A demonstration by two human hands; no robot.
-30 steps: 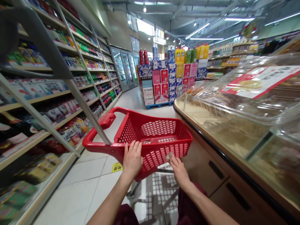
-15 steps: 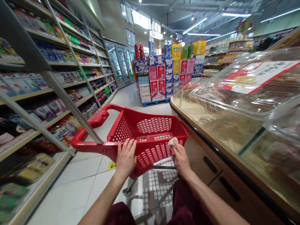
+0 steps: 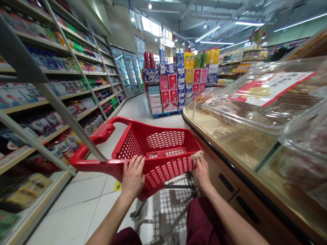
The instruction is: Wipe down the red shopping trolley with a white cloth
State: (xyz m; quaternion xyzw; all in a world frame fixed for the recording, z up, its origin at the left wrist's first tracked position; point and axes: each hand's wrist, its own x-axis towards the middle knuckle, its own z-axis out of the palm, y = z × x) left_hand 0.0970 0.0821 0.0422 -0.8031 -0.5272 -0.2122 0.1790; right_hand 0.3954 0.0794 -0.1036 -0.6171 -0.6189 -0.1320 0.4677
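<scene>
A red plastic shopping cart (image 3: 155,177) with a perforated basket stands in front of me, its handle to the left. My left hand (image 3: 134,175) holds the near rim of the basket, fingers curled over the top edge. At the basket's right end, my right hand (image 3: 203,172) is closed round a crumpled whitish cloth (image 3: 197,156). The cloth touches the rim at the near right corner. Only the cart's red floor and holes show inside the basket. Part of the cloth is hidden by my fingers.
Drink shelves (image 3: 74,80) line the left side, with a slanted grey metal post (image 3: 71,117) in front. A glass-edged wooden counter (image 3: 219,146) with clear food boxes (image 3: 270,92) borders the right. Stacked drink cartons (image 3: 168,93) stand ahead on a blue pallet (image 3: 167,114).
My right hand has slid the cloth rightward along the rim to the corner. The left hand keeps its place on the rim. The whole view has shifted slightly.
</scene>
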